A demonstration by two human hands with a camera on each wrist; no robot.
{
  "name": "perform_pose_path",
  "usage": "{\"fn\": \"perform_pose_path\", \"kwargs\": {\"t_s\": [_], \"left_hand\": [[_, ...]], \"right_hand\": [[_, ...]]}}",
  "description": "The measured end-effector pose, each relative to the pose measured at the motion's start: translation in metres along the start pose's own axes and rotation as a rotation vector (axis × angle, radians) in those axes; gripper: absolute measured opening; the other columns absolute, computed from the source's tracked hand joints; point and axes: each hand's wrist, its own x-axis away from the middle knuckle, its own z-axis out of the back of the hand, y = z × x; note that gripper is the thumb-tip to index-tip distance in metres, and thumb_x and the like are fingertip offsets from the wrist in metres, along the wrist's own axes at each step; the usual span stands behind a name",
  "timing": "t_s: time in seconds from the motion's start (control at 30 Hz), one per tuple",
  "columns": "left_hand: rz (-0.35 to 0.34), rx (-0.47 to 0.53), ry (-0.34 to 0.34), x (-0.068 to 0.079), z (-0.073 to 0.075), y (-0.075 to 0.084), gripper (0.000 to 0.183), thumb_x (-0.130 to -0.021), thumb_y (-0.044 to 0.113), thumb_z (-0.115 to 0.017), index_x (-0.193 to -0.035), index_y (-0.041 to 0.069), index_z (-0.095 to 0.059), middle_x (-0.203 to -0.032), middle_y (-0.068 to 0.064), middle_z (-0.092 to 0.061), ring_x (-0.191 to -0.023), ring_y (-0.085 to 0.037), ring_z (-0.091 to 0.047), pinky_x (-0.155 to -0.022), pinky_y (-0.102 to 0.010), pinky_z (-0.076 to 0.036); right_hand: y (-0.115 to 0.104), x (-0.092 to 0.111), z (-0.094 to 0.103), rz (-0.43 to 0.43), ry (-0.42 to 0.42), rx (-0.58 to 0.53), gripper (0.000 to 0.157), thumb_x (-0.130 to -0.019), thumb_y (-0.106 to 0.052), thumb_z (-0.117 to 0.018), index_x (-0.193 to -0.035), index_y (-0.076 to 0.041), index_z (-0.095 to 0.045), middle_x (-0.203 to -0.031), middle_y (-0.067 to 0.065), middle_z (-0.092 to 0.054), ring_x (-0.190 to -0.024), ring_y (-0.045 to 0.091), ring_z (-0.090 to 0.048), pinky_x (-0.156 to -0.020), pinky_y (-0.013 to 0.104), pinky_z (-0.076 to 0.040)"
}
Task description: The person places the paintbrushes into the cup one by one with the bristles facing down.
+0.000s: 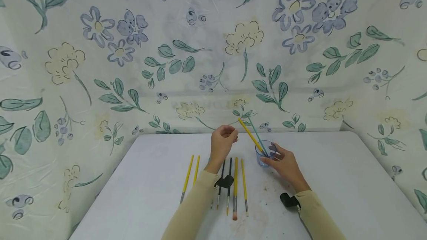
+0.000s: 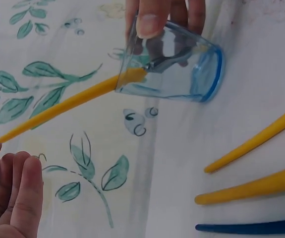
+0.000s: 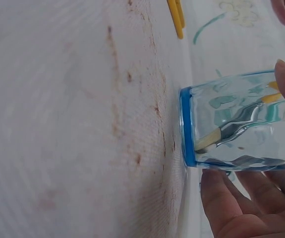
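Note:
My right hand (image 1: 285, 164) holds a clear blue-tinted glass (image 1: 265, 155) at the table's far part, thumb on one side and fingers on the other. Inside lean a yellow paintbrush (image 1: 249, 135) and a teal paintbrush (image 1: 256, 132), handles up and tilted left. Pale bristles of one brush touch the glass's bottom in the right wrist view. My left hand (image 1: 222, 143) hovers left of the glass, fingers loosely bent. Its thumb lies close to the yellow handle's end in the left wrist view; in the head view the two look apart, and nothing shows in its grasp.
Several paintbrushes lie in a row on the white table (image 1: 133, 195), among them a thick yellow brush (image 1: 235, 180) and a dark blue brush (image 1: 229, 184), bristles toward me. My left forearm covers part of the row. Brown specks mark the tabletop. A flowered cloth (image 1: 213, 66) hangs behind.

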Motion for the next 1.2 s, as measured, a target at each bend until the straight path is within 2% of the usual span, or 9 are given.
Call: {"fn": "perform_pose_path", "kwargs": {"t_s": [0.13, 0.23, 0.4, 0.5, 0.67, 0.8, 0.9, 1.03, 1.2], "left_hand": [[-0.010, -0.046, -0.008, 0.000, 0.013, 0.000, 0.020, -0.092, 0.010, -0.066, -0.105, -0.005, -0.066, -0.099, -0.027, -0.070, -0.082, -0.030, -0.071, -0.073, -0.030, -0.062], [-0.018, -0.076, -0.011, 0.001, 0.025, 0.001, 0.020, -0.092, 0.010, -0.066, -0.104, -0.005, -0.067, -0.098, -0.026, -0.071, -0.082, -0.032, -0.071, -0.072, -0.031, -0.062], [-0.049, -0.121, -0.011, 0.006, 0.046, 0.001, 0.017, -0.091, 0.014, -0.067, -0.101, 0.001, -0.069, -0.095, -0.020, -0.072, -0.078, -0.026, -0.071, -0.069, -0.026, -0.061], [-0.039, -0.175, 0.012, 0.011, 0.062, 0.000, 0.014, -0.091, 0.015, -0.067, -0.099, 0.003, -0.070, -0.094, -0.016, -0.072, -0.075, -0.019, -0.070, -0.067, -0.022, -0.059], [0.030, -0.257, 0.071, 0.020, 0.096, -0.002, 0.015, -0.092, 0.016, -0.067, -0.099, 0.004, -0.070, -0.093, -0.017, -0.072, -0.074, -0.017, -0.068, -0.065, -0.019, -0.056], [0.082, -0.357, 0.080, 0.023, 0.120, -0.009, 0.017, -0.093, 0.019, -0.066, -0.102, 0.006, -0.070, -0.096, -0.015, -0.072, -0.075, -0.016, -0.069, -0.067, -0.020, -0.055], [0.106, -0.463, 0.067, 0.023, 0.130, -0.013, 0.020, -0.093, 0.022, -0.065, -0.103, 0.005, -0.070, -0.097, -0.013, -0.073, -0.077, -0.015, -0.069, -0.067, -0.022, -0.054], [0.139, -0.600, 0.036, 0.021, 0.140, -0.017, 0.025, -0.093, 0.026, -0.063, -0.104, 0.004, -0.069, -0.099, -0.013, -0.072, -0.085, -0.021, -0.069, -0.069, -0.029, -0.054], [0.218, -0.737, -0.007, 0.024, 0.152, -0.023, 0.030, -0.093, 0.028, -0.063, -0.106, 0.002, -0.068, -0.100, -0.015, -0.071, -0.088, -0.024, -0.064, -0.072, -0.035, -0.053]], "right_hand": [[-0.001, -0.002, 0.003, -0.004, 0.004, -0.013, 0.099, -0.077, -0.051, -0.079, -0.155, -0.014, -0.029, -0.155, 0.013, -0.042, -0.140, 0.038, -0.045, -0.106, 0.046, -0.048], [-0.003, -0.004, 0.005, -0.007, 0.003, -0.007, 0.099, -0.077, -0.051, -0.079, -0.155, -0.014, -0.029, -0.154, 0.013, -0.042, -0.140, 0.039, -0.045, -0.107, 0.046, -0.047], [-0.004, -0.006, 0.009, 0.009, 0.018, 0.004, 0.099, -0.077, -0.052, -0.078, -0.155, -0.014, -0.030, -0.153, 0.013, -0.044, -0.139, 0.039, -0.046, -0.106, 0.046, -0.048], [-0.001, -0.008, 0.007, 0.010, 0.025, -0.006, 0.099, -0.075, -0.051, -0.080, -0.154, -0.014, -0.032, -0.151, 0.011, -0.047, -0.138, 0.037, -0.047, -0.106, 0.045, -0.049], [0.001, -0.009, -0.001, 0.021, 0.027, -0.019, 0.101, -0.073, -0.053, -0.081, -0.153, -0.014, -0.034, -0.149, 0.009, -0.050, -0.137, 0.037, -0.048, -0.104, 0.044, -0.050], [0.000, -0.008, -0.005, 0.027, 0.039, -0.018, 0.100, -0.073, -0.053, -0.081, -0.153, -0.013, -0.035, -0.148, 0.009, -0.052, -0.137, 0.036, -0.049, -0.105, 0.044, -0.050], [0.000, -0.005, -0.005, 0.014, 0.050, -0.013, 0.096, -0.075, -0.049, -0.081, -0.152, -0.014, -0.035, -0.148, 0.009, -0.052, -0.137, 0.036, -0.049, -0.105, 0.045, -0.049], [0.002, -0.002, -0.004, -0.001, 0.062, -0.014, 0.095, -0.075, -0.049, -0.081, -0.152, -0.015, -0.036, -0.148, 0.010, -0.051, -0.137, 0.037, -0.049, -0.106, 0.045, -0.048], [0.003, 0.000, -0.007, -0.019, 0.073, -0.008, 0.095, -0.074, -0.051, -0.081, -0.151, -0.016, -0.038, -0.148, 0.011, -0.051, -0.136, 0.037, -0.050, -0.105, 0.045, -0.049]]}}
